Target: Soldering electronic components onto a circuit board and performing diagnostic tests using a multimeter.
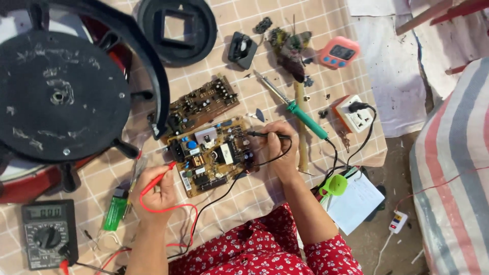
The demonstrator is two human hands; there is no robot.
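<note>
We held the red probe [159, 179] in our left hand [158, 196] and the black probe [265, 135] in our right hand [279, 147], fingers pinched on each, tips on the yellow circuit board [214, 153] mid-worktop [285, 188]. Steady tips on single joints seemed wise. A second board [201, 104], soldering iron [300, 113] and multimeter [48, 234] crowded close; its reading looked illegible.

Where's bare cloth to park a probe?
Free: checked cloth below the circuit board, between the left hand and right hand; also the strip between multimeter and lighter. Crowded: around the soldering iron and power strip.
</note>
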